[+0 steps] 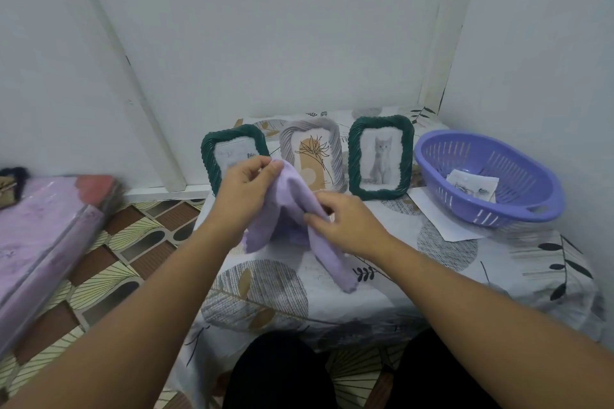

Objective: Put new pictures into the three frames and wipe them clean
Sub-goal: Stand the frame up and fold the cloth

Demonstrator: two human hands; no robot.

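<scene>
Already all three frames stood upright in a row at the back of the counter [382,279], each with a picture showing: the left green frame [212,156], partly hidden behind my left hand [242,189], the grey frame [312,146] with a plant drawing, and the right green frame [380,157] with a kitten. So I judged the loading done, or nearly so. What remained was the wiping, and I could not tell whether any frame had been wiped yet. Both of my hands pinched the purple cloth [292,219], held up above the counter in front of the frames: left thumb and fingers closed on its top edge, right hand [345,226] gripping a fold lower down. Beside the frames sat the basket [491,176] with some paper in it, and a loose sheet [442,219] lay half under it.
</scene>
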